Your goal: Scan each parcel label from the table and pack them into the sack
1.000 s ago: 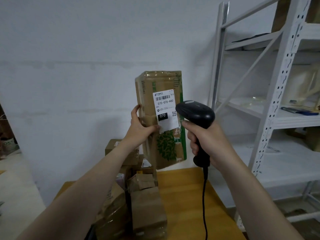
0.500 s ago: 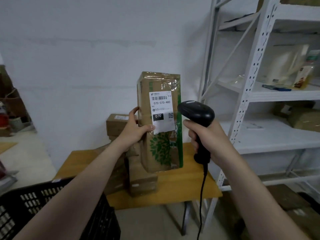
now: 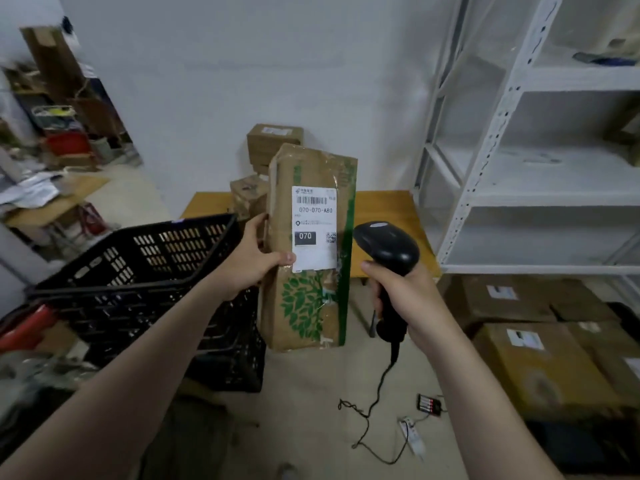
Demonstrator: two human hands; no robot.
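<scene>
Gripping tall brown leaf-printed cardboard parcel (image 3: 311, 306) at its 9 o'clock edge, left hand (image 3: 254, 261); right hand (image 3: 405, 296) wraps black handheld scanner (image 3: 386, 245) at 3 o'clock. Parcel pulled back from yellow wooden counter (image 3: 381, 209) since before, so scan probably done, sack next.

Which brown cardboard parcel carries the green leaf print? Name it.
The tall brown cardboard parcel gripped by the left hand; the stacked parcels on the wooden table look plain.

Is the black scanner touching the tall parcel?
Cannot tell. The head view shows the scanner lining up against the parcel's right edge, no gap visible, yet depth between them is unclear.
</scene>
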